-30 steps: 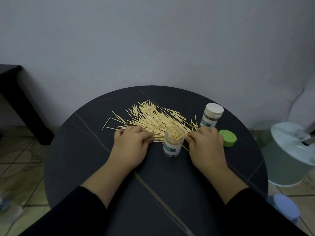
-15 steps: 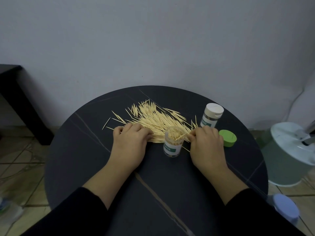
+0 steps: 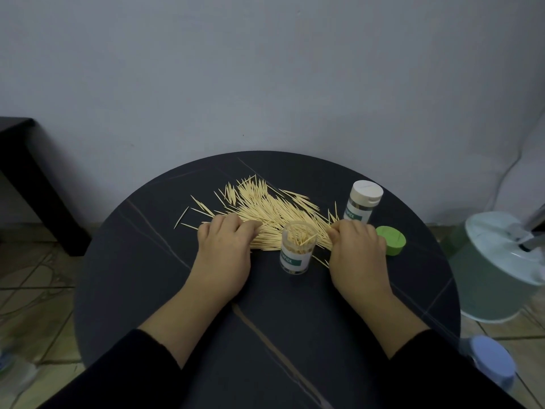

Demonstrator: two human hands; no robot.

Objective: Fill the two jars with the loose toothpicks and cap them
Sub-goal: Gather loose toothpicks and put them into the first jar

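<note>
Our left hand [image 3: 224,249] and right hand [image 3: 356,252] curl into the toothpicks [image 3: 274,211] piled just beyond the open jar [image 3: 296,252] on the tabletop [image 3: 147,276]. Can't tell if they're actually pinching. Light, stiff, slippery little things, so we'd grab small aligned bunches mid-length.

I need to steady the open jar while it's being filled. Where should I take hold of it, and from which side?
Take the open jar round its labelled lower wall, coming in from the near side. It stands upright with toothpicks up to its open mouth, so a grip from above is out, and the loose toothpicks crowd its far side.
</note>
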